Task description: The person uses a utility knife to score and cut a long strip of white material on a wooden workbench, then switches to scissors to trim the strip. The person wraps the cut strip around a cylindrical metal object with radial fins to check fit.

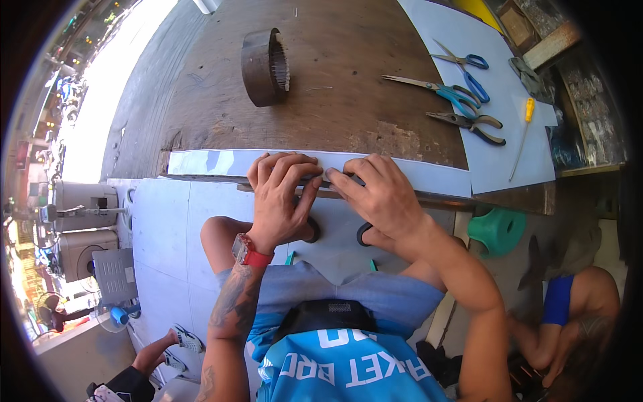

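A long white strip (432,173) with a pale grey-blue patch lies along the near edge of the wooden table (348,53). My left hand (282,194) is curled over the strip and table edge, fingers bent and thumb pressed at the edge. Just right of it, my right hand (378,197) grips the same edge with curled fingers, thumb near the left hand's fingertips. A dark narrow bar (426,197) runs under the strip; the part under my fingers is hidden. Farther back stands a brown ring (256,67) with a jagged inner rim, near a small metal pin (319,88).
Scissors (432,86), more scissors (474,80), pliers (462,120) and a yellow screwdriver (529,110) lie right, partly on white sheets (509,161). Below are a green stool (497,231) and a crouching person (583,315). Another person's leg (151,355), a fan (117,317) and grey units (86,205) are left.
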The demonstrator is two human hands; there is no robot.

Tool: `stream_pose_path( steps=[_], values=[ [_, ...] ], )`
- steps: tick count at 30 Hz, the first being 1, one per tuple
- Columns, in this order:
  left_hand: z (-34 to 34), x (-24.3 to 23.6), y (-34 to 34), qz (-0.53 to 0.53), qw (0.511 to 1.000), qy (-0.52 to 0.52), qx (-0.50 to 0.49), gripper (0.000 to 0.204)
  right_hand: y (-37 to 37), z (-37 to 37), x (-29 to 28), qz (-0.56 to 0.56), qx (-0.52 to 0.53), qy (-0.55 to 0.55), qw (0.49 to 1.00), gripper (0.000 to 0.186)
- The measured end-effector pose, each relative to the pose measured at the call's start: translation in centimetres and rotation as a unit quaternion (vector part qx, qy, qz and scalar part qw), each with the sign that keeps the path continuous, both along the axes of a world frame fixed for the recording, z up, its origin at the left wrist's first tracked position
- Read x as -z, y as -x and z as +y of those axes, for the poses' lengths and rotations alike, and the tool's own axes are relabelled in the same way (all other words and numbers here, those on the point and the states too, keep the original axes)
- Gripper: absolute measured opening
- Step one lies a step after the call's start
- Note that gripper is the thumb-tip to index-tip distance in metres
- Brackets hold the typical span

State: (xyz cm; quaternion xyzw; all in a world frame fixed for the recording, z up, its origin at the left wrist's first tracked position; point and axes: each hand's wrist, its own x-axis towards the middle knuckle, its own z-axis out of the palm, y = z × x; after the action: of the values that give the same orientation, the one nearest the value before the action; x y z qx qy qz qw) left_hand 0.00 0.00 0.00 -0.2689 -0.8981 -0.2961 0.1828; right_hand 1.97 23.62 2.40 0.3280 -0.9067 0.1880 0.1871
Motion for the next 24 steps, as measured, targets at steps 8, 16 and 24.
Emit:
stream_pose_path(
  steps=[8,16,24],
  values=[
    [-0.3,0.0,0.4,0.003,0.999,-0.034,-0.003,0.016,0.1,0.1,-1.8,-0.024,-0.019,-0.062,0.998,0.044],
    [0.1,-0.4,0.2,-0.004,0.999,-0.043,-0.016,0.013,0.9,1.9,-1.9,0.066,-0.108,-0.094,0.987,0.050],
    [0.4,-0.8,0.2,-0.011,0.999,-0.042,-0.024,0.013,1.1,1.9,-1.9,0.039,-0.108,-0.072,0.991,0.050]
  ],
)
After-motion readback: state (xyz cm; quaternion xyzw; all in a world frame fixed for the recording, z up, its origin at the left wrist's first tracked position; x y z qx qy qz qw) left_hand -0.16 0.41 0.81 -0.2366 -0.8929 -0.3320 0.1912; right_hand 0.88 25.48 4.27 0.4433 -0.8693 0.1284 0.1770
